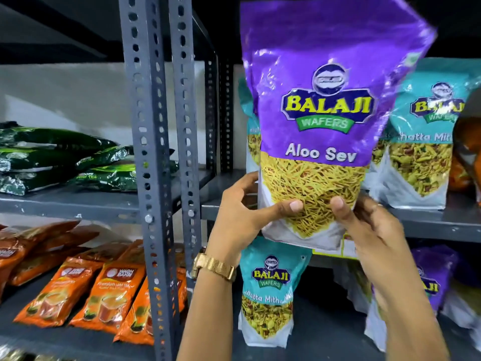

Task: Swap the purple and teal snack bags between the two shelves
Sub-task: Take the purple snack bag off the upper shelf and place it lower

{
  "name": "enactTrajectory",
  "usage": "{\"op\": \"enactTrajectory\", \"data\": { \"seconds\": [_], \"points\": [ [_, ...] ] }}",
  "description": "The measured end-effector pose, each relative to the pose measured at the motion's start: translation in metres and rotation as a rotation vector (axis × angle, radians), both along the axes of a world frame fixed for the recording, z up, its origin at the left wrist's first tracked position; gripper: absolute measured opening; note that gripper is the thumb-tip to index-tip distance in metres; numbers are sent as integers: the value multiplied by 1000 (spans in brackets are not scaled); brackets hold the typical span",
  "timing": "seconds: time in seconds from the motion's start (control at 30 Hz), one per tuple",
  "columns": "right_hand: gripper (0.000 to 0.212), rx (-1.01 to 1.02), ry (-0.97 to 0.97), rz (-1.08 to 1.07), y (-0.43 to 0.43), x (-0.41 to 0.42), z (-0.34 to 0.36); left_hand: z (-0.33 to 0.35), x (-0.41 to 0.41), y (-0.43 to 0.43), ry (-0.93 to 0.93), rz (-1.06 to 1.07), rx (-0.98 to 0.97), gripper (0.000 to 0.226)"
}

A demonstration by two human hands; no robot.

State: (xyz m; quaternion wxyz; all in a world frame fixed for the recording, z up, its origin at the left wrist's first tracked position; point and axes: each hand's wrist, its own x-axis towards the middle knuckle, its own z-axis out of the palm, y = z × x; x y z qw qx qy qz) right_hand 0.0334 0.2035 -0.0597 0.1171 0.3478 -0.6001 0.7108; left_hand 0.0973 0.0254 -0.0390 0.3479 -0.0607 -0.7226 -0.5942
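Note:
I hold a purple Aloo Sev snack bag [322,105] upright in front of the upper shelf [429,225]. My left hand [244,214] grips its lower left corner and my right hand [369,230] grips its lower right. Behind it on the upper shelf stands a teal bag [421,152], and another teal bag [251,121] peeks out at the left edge. On the lower shelf [325,337] a teal bag [268,295] stands upright, with a purple bag [434,277] further right, partly hidden by my right forearm.
Grey perforated uprights [153,152] split the rack. Left of them lie dark green packets [59,157] on the upper level and orange tea packets [86,290] below. An orange packet [466,152] sits at the far right of the upper shelf.

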Motion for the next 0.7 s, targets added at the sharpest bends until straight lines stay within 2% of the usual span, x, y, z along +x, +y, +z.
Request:
{"op": "enactTrajectory", "data": {
  "seconds": [0.07,0.17,0.2,0.23,0.37,0.53,0.63,0.7],
  "points": [
    [36,-31,-31,-16,13,13,-17,-6,11,11,-5,-44,-20,50],
    [62,-53,-86,-61,32,26,-44,-24,18,28,-53,-94,-54,49],
    [65,-58,-99,-78,39,31,-52,-33,18,35,-72,-100,-55,50],
    [63,-54,-115,-99,46,33,-63,-43,18,41,-95,-102,-55,51],
    [33,-27,-199,-107,76,33,-117,-97,6,64,-191,-130,-44,57],
    [50,-16,-388,-122,103,16,-214,-183,-24,81,-358,-258,-30,62],
    [47,56,-444,-151,108,3,-262,-229,-51,87,-451,-311,-32,71],
    [42,103,-480,-201,107,-9,-284,-252,-70,89,-525,-364,-20,69]
  ]
}}
